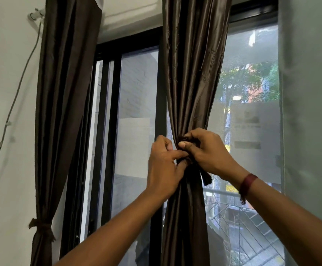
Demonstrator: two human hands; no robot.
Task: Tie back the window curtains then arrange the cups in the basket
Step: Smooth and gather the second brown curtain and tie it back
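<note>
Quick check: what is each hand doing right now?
Left hand: closed, pinching the tie band.
Right hand: closed on the tie band around the middle curtain.

The tie-back [187, 160] on the middle curtain [192, 73] is mostly hidden under both hands; its knot cannot be made out. Both curtains run off the top and bottom edges. Signs beyond the window screen [252, 93] are blurred.

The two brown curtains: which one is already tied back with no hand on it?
The left curtain, by the wall: its tie sits knotted low down. Both hands, left and right, are working on the middle curtain.
</note>
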